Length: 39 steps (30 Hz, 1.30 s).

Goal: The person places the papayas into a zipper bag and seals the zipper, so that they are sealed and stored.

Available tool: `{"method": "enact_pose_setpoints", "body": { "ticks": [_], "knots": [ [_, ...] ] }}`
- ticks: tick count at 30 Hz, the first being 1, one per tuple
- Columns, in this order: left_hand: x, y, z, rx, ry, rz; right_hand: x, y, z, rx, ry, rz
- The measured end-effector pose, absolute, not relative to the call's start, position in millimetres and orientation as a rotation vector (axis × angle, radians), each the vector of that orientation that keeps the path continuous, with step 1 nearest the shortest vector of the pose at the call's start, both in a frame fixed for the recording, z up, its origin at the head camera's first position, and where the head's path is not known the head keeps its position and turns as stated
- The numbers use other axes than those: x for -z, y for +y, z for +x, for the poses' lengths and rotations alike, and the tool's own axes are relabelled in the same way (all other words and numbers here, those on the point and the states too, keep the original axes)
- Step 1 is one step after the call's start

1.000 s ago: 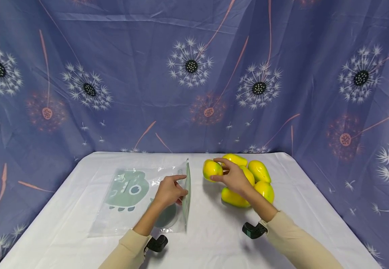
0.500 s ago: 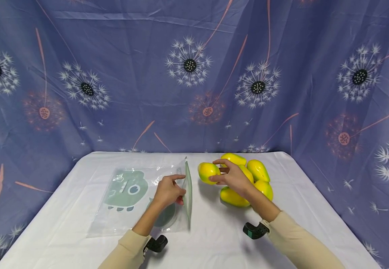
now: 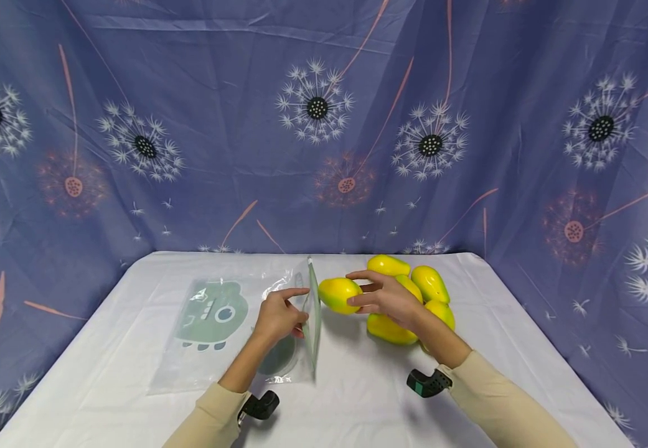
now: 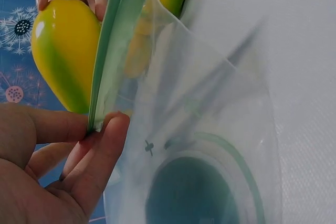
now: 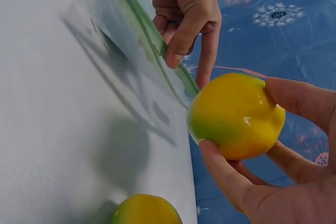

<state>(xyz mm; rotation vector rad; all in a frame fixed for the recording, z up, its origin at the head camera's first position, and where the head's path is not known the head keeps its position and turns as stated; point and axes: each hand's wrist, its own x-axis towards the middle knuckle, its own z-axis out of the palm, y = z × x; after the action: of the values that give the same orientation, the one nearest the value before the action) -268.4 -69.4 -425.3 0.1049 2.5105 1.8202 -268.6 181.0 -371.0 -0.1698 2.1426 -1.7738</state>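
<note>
A clear zip bag (image 3: 211, 367) with a green dinosaur print lies flat on the table, its green zip edge (image 4: 105, 51) lifted upright at the right end. My left hand (image 3: 281, 314) pinches that raised edge between thumb and fingers. In my right hand (image 3: 393, 300) is a yellow-green mango (image 3: 339, 295), gripped at one end by the fingertips and held above the table. Its far end sits right beside the bag's zip edge; whether they touch I cannot tell. In the right wrist view the same mango (image 5: 236, 116) shows close against the green strip.
Several more mangoes (image 3: 430, 284) lie in a cluster on the white tablecloth (image 3: 357, 398), under and behind my right hand. A blue curtain (image 3: 234, 124) with dandelion prints hangs behind the table. Each wrist wears a black device (image 3: 429, 382).
My right hand has carried the mango left and slightly nearer, from beside the cluster up to the bag's edge. The left hand has stayed almost in place, holding the bag.
</note>
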Motion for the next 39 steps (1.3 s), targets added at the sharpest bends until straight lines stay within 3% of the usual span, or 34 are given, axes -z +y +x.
{"method": "enact_pose_setpoints", "body": {
  "ticks": [21, 39],
  "knots": [
    [419.9, -70.5, -270.4, -1.914, 2.417, 0.024, 372.6, 180.0, -267.1, 1.765, 2.066, -0.213],
    [420.4, -72.4, -269.2, -2.041, 2.179, 0.113, 384.9, 179.4, -269.3, 1.699, 2.144, -0.183]
  ]
}}
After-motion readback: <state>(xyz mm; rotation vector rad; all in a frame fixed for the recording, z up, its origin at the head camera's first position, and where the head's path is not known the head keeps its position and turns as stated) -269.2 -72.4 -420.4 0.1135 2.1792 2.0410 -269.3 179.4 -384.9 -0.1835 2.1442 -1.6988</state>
